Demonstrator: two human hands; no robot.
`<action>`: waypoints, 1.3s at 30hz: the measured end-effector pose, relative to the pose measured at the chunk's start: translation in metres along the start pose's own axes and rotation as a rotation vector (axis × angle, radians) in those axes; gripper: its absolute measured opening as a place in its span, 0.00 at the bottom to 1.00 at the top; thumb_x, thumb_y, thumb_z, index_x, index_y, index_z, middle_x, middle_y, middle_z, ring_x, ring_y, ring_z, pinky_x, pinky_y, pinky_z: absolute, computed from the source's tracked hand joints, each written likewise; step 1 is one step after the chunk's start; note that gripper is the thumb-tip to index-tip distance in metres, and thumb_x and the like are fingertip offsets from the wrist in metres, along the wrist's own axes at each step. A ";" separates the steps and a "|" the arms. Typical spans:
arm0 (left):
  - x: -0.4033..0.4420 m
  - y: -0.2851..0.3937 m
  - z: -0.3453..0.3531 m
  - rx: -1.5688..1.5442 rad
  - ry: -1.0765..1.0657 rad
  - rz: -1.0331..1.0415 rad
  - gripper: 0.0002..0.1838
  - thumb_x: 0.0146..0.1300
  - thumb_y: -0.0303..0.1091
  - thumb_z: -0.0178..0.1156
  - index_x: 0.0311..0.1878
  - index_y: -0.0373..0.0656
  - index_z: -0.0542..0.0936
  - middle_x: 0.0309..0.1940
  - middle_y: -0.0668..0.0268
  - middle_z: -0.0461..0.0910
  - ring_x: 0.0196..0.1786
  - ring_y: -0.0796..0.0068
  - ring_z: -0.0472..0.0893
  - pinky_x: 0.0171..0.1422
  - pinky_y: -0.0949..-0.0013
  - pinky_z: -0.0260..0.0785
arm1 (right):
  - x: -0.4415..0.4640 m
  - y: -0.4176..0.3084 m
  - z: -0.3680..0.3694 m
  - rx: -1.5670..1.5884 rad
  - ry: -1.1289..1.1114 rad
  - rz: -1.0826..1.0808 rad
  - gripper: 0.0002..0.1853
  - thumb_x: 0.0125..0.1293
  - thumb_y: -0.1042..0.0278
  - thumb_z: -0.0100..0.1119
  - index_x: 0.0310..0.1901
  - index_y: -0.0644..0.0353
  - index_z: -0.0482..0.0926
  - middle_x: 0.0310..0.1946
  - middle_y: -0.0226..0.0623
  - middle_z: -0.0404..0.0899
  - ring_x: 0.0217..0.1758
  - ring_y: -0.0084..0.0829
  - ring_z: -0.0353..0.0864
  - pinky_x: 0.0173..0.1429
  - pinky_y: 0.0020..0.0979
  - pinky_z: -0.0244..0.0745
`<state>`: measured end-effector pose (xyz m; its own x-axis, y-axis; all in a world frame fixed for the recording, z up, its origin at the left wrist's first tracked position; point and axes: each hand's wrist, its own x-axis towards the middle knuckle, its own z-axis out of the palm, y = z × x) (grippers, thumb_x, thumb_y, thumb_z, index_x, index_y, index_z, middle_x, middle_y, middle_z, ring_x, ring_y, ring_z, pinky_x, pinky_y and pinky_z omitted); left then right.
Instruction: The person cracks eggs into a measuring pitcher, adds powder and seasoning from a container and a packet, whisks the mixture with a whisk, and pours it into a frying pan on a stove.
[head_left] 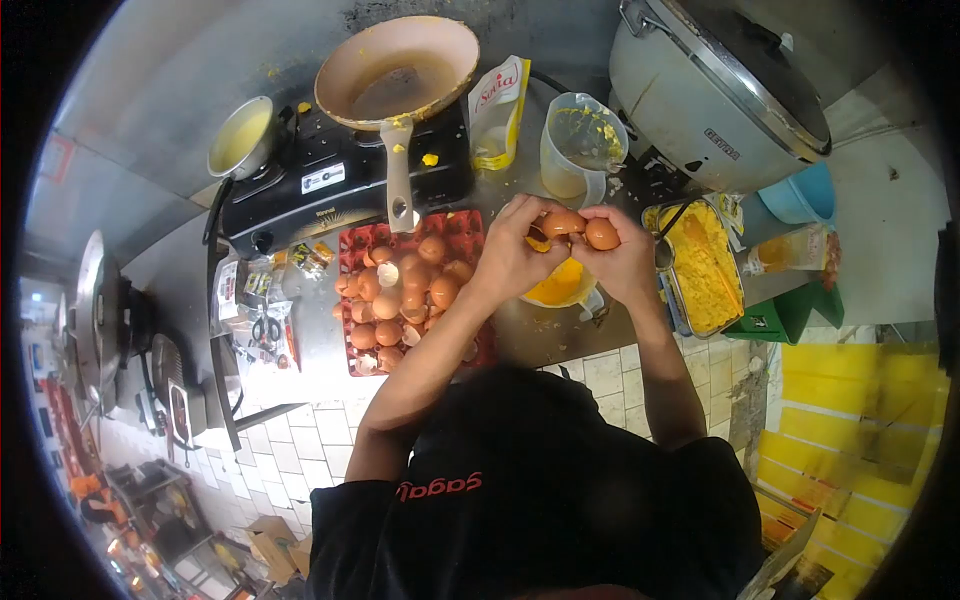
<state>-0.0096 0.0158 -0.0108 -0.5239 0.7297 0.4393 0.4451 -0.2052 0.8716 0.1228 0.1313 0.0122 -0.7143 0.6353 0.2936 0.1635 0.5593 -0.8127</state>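
Over a jug (558,290) holding yellow egg, both my hands come together around a cracked egg. My left hand (522,245) grips a brown eggshell (563,222), and some yellow shows beside its fingers. In my right hand (622,258) is another brown shell piece (602,234), close against the first. To the left, a red egg tray (465,228) bears many brown eggs and broken shells (387,273). Behind my hands stands a clear measuring jug (572,180) with yellow bits stuck inside.
A frying pan (398,75) rests on a black gas stove (330,190), beside a small pot (243,138). A large rice cooker (690,100) stands back right. Right of my hands lies a tray of scrambled egg (705,265). Scissors (266,330) and sachets (312,260) lie left.
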 end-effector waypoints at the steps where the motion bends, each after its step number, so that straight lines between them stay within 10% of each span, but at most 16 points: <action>1: 0.000 0.001 0.000 0.003 0.003 0.006 0.18 0.50 0.21 0.68 0.46 0.37 0.79 0.40 0.58 0.78 0.40 0.64 0.83 0.44 0.68 0.80 | 0.000 -0.002 0.000 0.005 0.001 -0.001 0.18 0.52 0.71 0.75 0.44 0.58 0.81 0.37 0.40 0.86 0.40 0.32 0.87 0.45 0.31 0.80; 39: 0.028 0.035 -0.033 0.468 -0.253 0.290 0.21 0.47 0.18 0.67 0.47 0.44 0.83 0.51 0.60 0.78 0.55 0.57 0.78 0.58 0.61 0.75 | 0.020 0.020 -0.019 0.146 -0.115 -0.206 0.18 0.53 0.78 0.71 0.47 0.61 0.79 0.45 0.36 0.85 0.48 0.28 0.85 0.54 0.29 0.78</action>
<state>-0.0321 0.0077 0.0393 -0.1699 0.8310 0.5298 0.8463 -0.1524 0.5104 0.1247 0.1660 0.0113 -0.7960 0.4474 0.4077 -0.0867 0.5824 -0.8083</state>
